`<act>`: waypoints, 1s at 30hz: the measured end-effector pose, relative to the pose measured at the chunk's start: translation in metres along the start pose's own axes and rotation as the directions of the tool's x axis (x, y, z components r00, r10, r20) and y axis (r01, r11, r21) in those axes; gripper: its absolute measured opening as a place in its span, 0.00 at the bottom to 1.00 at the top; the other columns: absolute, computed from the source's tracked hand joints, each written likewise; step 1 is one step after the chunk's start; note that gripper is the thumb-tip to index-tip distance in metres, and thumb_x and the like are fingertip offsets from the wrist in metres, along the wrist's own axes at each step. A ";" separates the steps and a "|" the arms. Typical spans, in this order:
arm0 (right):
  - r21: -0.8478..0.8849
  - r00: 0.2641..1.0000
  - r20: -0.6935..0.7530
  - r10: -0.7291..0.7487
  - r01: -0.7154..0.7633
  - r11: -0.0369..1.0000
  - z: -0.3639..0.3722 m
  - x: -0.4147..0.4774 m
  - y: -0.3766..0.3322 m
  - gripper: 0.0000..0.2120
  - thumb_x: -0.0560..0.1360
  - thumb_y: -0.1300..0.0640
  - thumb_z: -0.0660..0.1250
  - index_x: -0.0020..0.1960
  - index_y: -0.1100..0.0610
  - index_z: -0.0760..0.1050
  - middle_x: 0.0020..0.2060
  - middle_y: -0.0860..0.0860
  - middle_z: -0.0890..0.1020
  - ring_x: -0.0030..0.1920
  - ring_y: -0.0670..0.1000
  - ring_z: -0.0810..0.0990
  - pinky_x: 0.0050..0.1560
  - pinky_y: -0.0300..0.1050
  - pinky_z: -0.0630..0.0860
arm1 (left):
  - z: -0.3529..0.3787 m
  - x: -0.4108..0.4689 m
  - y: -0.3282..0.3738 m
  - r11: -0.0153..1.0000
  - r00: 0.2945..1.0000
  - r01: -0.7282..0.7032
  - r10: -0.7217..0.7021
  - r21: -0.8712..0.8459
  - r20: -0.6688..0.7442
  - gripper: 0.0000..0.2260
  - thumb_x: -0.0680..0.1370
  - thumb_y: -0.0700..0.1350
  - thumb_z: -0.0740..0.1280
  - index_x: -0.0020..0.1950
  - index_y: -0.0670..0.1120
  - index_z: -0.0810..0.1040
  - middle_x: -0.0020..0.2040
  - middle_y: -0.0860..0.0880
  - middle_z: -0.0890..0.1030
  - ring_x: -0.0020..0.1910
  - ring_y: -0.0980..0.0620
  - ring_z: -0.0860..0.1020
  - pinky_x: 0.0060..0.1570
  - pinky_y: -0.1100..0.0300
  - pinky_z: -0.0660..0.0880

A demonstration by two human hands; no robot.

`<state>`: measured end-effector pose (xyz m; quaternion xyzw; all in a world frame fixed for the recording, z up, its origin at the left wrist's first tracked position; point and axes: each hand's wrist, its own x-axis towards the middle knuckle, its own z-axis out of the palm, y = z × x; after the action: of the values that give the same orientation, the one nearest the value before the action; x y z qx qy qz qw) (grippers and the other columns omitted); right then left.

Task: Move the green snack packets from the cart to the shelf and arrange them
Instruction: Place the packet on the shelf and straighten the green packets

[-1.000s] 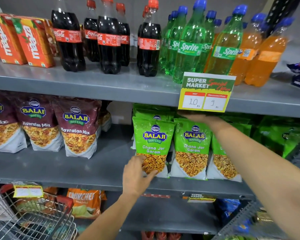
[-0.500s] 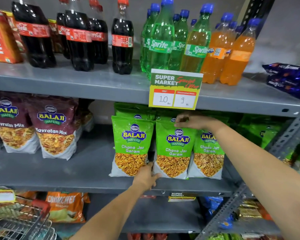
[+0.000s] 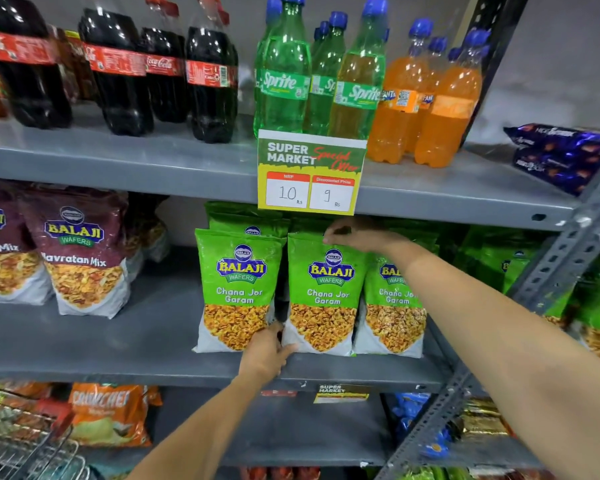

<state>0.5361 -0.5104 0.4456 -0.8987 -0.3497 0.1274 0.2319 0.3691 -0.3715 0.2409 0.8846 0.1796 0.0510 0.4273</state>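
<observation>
Honestly, with the right hand pinching the middle green packet up top and the left hand cupping its base, I'd nudge it gently upright.

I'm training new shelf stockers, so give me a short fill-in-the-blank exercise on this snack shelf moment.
1. The right hand pinches the top edge of the ____ green packet in the front row of three.
2. The left hand touches the packets at their ____ edge.
3. The price card shows a discounted price of ____ Rs.
4. Left of the green packets stand maroon packets labelled Navratan ____.

Missing words: middle; bottom; 9; Mix
</observation>
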 end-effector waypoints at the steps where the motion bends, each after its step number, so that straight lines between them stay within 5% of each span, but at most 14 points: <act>1: -0.002 1.000 0.006 -0.012 0.012 1.000 -0.001 0.000 0.000 0.13 0.73 0.43 0.67 0.54 0.47 0.76 0.57 0.50 0.79 0.59 0.53 0.76 0.63 0.48 0.71 | 0.000 -0.002 0.000 1.000 1.000 -0.011 0.011 0.025 -0.012 0.20 0.75 0.48 0.69 0.65 0.47 0.70 0.36 0.42 0.82 0.35 0.42 0.81 0.37 0.51 0.80; 6: 0.034 0.997 0.030 -0.068 0.067 0.997 0.001 0.003 -0.001 0.12 0.74 0.46 0.66 0.55 0.50 0.77 0.53 0.48 0.78 0.50 0.47 0.75 0.48 0.37 0.70 | -0.002 -0.009 0.000 0.991 0.997 -0.049 0.057 0.123 -0.061 0.19 0.74 0.50 0.70 0.62 0.47 0.73 0.35 0.47 0.81 0.39 0.45 0.82 0.42 0.50 0.80; 11: 0.012 0.995 0.059 -0.077 0.076 0.997 -0.005 -0.001 -0.001 0.14 0.74 0.44 0.65 0.55 0.50 0.76 0.56 0.49 0.79 0.56 0.50 0.76 0.55 0.42 0.70 | -0.007 -0.017 0.002 0.980 0.987 -0.054 0.081 0.192 -0.136 0.22 0.72 0.55 0.71 0.62 0.48 0.71 0.26 0.52 0.75 0.33 0.48 0.78 0.35 0.56 0.74; 15: -0.095 1.000 0.021 -0.016 0.018 0.995 -0.026 -0.005 0.017 0.18 0.77 0.42 0.59 0.57 0.53 0.74 0.51 0.49 0.77 0.51 0.48 0.74 0.57 0.43 0.68 | -0.007 -0.030 0.017 0.933 0.958 -0.126 0.202 0.337 -0.202 0.18 0.74 0.60 0.66 0.56 0.50 0.70 0.40 0.48 0.83 0.45 0.45 0.82 0.39 0.55 0.73; 18: -0.154 0.993 -0.050 0.104 -0.110 0.982 -0.045 -0.001 0.056 0.13 0.77 0.45 0.58 0.44 0.54 0.71 0.40 0.52 0.75 0.42 0.51 0.73 0.50 0.49 0.71 | 0.010 -0.032 0.042 0.903 0.957 -0.215 0.270 0.371 -0.103 0.17 0.75 0.61 0.63 0.57 0.51 0.71 0.41 0.46 0.84 0.47 0.45 0.81 0.41 0.55 0.74; 20: -0.208 0.987 -0.038 0.158 -0.162 0.965 -0.055 -0.002 0.085 0.14 0.77 0.45 0.61 0.51 0.54 0.74 0.51 0.57 0.79 0.52 0.55 0.77 0.57 0.52 0.72 | 0.026 -0.026 0.060 0.928 0.969 -0.230 0.245 0.293 -0.014 0.18 0.75 0.59 0.64 0.60 0.51 0.71 0.43 0.45 0.84 0.48 0.44 0.81 0.43 0.54 0.74; 22: -0.245 0.981 -0.028 0.194 -0.195 0.950 -0.061 -0.014 0.098 0.22 0.73 0.38 0.62 0.61 0.51 0.72 0.63 0.49 0.75 0.63 0.52 0.72 0.69 0.52 0.66 | 0.042 -0.017 0.077 0.941 0.976 -0.219 0.216 0.258 0.042 0.21 0.75 0.57 0.66 0.64 0.50 0.70 0.45 0.44 0.84 0.49 0.44 0.80 0.45 0.54 0.75; 25: -0.243 0.979 -0.002 0.202 -0.196 0.950 -0.062 -0.035 0.087 0.11 0.77 0.47 0.63 0.56 0.50 0.73 0.54 0.47 0.74 0.58 0.50 0.72 0.65 0.49 0.67 | 0.058 -0.004 0.097 0.953 0.978 -0.207 0.192 0.222 0.086 0.23 0.76 0.55 0.66 0.67 0.48 0.67 0.48 0.44 0.84 0.38 0.46 0.81 0.49 0.54 0.78; 27: -0.282 0.978 0.035 0.205 -0.187 0.941 -0.060 -0.039 0.080 0.06 0.77 0.51 0.63 0.49 0.52 0.75 0.46 0.48 0.77 0.51 0.51 0.74 0.58 0.47 0.69 | 0.065 0.003 0.105 0.943 0.972 -0.225 0.198 0.247 0.129 0.24 0.76 0.53 0.66 0.69 0.46 0.65 0.53 0.44 0.83 0.40 0.46 0.83 0.52 0.53 0.78; 30: -0.271 0.990 0.023 0.141 -0.129 0.954 -0.060 -0.042 0.086 0.03 0.75 0.50 0.65 0.46 0.48 0.73 0.44 0.47 0.77 0.50 0.51 0.75 0.56 0.46 0.69 | 0.076 0.007 0.109 0.945 0.965 -0.198 0.141 0.260 0.222 0.25 0.76 0.54 0.67 0.67 0.45 0.64 0.47 0.42 0.83 0.35 0.48 0.83 0.47 0.53 0.81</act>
<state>0.5786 -0.6145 0.4567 -0.9407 -0.3064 0.1134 0.0911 0.4243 -0.4870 0.2775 0.9489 0.0641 -0.0275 0.3078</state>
